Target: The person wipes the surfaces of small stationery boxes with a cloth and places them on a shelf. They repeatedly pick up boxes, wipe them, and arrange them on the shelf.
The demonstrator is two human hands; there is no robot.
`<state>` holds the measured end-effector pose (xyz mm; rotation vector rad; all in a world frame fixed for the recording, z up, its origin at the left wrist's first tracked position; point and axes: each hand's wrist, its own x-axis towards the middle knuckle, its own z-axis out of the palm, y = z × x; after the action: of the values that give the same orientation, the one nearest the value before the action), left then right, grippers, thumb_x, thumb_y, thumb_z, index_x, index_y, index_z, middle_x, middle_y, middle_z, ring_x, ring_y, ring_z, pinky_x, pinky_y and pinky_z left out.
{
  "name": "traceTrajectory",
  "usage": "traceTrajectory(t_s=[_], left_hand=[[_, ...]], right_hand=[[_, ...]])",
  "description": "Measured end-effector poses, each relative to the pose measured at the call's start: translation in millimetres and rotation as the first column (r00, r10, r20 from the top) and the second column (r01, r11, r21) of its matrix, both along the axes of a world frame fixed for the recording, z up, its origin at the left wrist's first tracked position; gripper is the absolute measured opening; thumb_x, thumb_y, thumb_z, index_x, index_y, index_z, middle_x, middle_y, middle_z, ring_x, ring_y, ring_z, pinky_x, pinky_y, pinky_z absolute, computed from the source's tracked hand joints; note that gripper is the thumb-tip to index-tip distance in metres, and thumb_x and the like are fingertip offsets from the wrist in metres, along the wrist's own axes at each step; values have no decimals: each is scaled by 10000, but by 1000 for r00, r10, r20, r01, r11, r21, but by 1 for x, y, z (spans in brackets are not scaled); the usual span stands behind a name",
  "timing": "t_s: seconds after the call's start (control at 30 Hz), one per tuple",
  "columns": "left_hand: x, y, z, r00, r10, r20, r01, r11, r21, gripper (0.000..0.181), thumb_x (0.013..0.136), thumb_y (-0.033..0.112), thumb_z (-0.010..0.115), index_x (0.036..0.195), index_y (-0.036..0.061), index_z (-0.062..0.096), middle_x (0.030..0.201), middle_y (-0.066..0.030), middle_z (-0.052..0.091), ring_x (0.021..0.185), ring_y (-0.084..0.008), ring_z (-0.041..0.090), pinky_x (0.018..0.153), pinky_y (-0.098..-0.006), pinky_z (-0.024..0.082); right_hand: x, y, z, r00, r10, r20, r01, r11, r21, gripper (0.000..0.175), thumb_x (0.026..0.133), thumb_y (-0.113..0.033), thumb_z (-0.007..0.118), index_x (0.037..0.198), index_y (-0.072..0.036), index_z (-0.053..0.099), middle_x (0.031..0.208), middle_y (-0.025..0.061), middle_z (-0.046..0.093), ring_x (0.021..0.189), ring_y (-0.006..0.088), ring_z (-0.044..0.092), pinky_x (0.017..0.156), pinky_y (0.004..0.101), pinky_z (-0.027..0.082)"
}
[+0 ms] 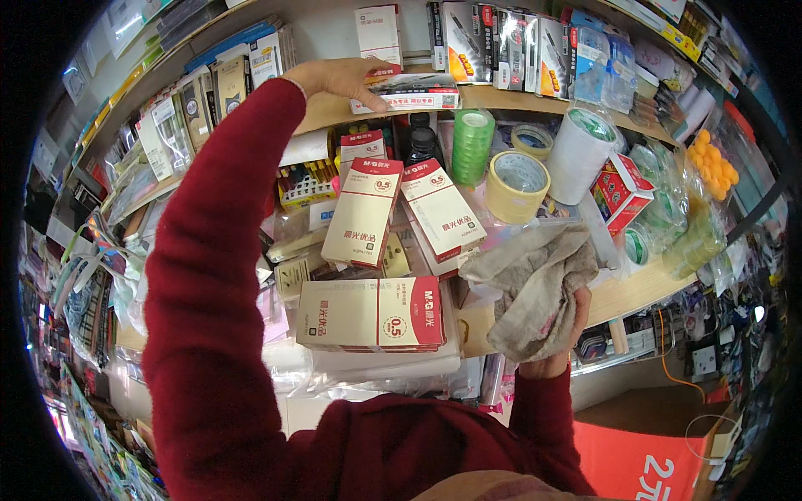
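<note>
My left hand (335, 80) reaches up to the shelf and grips the left end of a flat pen box (416, 94), thumb across its front and fingers behind. Just behind it, a white and red carton (378, 37) stands upright. In my right hand (579, 316) is a crumpled grey cloth (539, 288), held over the counter's front edge. Below the shelf, M&G cartons lean in the middle: one cream and red carton (363, 213) and another (443, 210) beside it. A stack of similar cartons (369, 313) lies nearest my body.
Upright pen boxes (467, 44) and notebooks (266, 56) line the shelf (532, 100). On the counter (658, 282) stand green tape rolls (471, 147), a beige tape roll (517, 188), a tall white roll (579, 156) and a red box (623, 194). An open red carton (633, 457) sits lower right.
</note>
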<state>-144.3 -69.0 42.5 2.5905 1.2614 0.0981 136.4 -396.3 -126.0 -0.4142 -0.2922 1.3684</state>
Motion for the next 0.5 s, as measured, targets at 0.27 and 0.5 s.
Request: traceTrajectory(t_s=[0.27,0.5], left_hand=[[2,13,2,996,66,-54,-71,993,-99,1207,491,636,816,1393,-17,350,1334,-255,456,1263,-357,426,1064,-364,319],[8,-4,2,993,91,-81,-86,994,63,1291,475,711,775,1378,-78,299,1320,-323,422,1261,-413,415,1059,-390,333]], right_hand=[[0,2,-1,999,16,37,-15,999,-30,680,844,-560,422,1399,-169,385,1375,64,460,1183,286,501,871,458,496],[-5,5,0,999,3,53,0,998,-60,641,860,-524,423,1386,-159,404,1356,69,480,1185,285,498,903,454,478]])
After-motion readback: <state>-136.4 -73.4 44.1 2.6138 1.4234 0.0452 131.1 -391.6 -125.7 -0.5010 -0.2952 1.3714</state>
